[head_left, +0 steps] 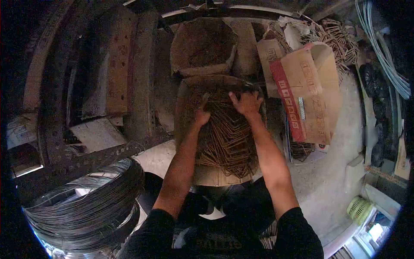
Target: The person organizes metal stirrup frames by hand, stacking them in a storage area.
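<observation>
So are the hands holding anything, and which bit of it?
I can't tell for sure. The left hand and right hand are both over the bent rods in the cardboard box, but it's too dim to see a grip.

A perforated rack (99, 152) stands in gloom on the left; pale floor (330, 172) shows on the right, with bright light (376, 231) at the near right

A wire coil (86, 216) (dark, many-looped) lies left of a yellow-green basket (359, 209).
</observation>
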